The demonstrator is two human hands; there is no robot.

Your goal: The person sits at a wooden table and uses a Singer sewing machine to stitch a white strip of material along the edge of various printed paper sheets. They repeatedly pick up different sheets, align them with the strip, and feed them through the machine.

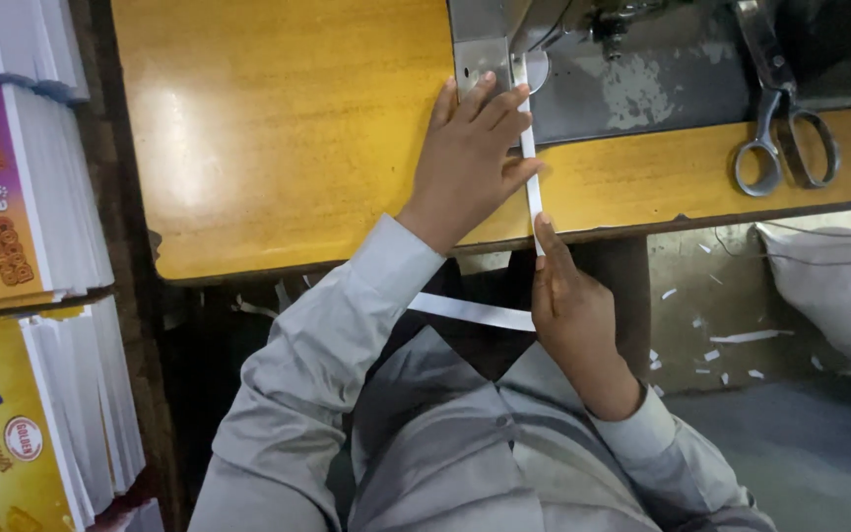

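Glossy yellow wooden desk (278, 128) under bright light; grey floor (819, 443) (littered with white scraps) beneath it.

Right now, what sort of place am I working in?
Probably a small sewing or packaging workshop: a grey metal sewing machine on a yellow wooden table, steel scissors, and stacks of printed flat cartons alongside.

The left hand (470, 158) lies flat on the yellow wooden counter (278, 128), fingers pressing a narrow white strip (530, 163) that runs up to the grey sewing machine (622, 69). The right hand (568, 305) pinches the strip at the counter's edge. Steel scissors (780, 118) rest at the right; stacked printed cardboard sheets (22, 197) stand at the left.
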